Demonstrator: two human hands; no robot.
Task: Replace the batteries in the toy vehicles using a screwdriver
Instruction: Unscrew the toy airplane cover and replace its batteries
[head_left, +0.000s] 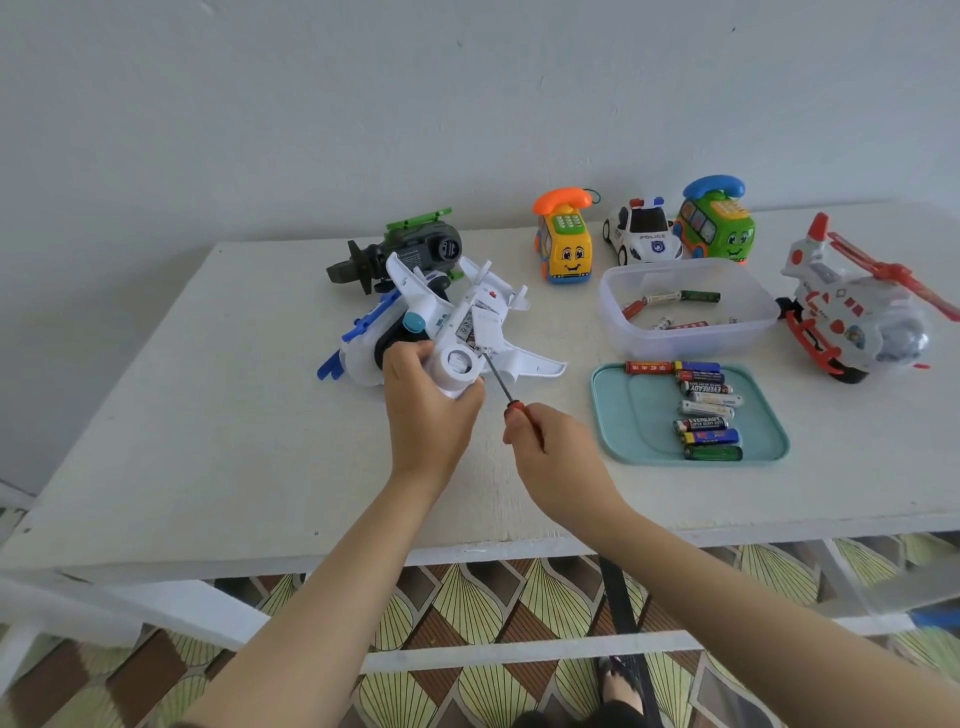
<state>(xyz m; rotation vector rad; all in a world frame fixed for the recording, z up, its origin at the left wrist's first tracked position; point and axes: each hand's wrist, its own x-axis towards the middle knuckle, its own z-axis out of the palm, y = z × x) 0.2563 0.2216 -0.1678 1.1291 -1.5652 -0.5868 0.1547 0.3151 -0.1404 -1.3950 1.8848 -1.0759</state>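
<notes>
Right hand (556, 457) pinches screwdriver (498, 379), tip seemingly on white plane (483, 317) left hand (426, 410) grips.

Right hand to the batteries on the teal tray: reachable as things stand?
Probably yes. The teal tray lies just right of the right hand, bare table between, nothing covering the batteries. But that hand grips the screwdriver, so it would likely have to put it down first.

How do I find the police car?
Look at the back of the white table, by the wall, where three small toys stand in a row. The police car is the middle one, between the yellow bus and the green bus. Only it is white, with POLICE on its hood.
</notes>
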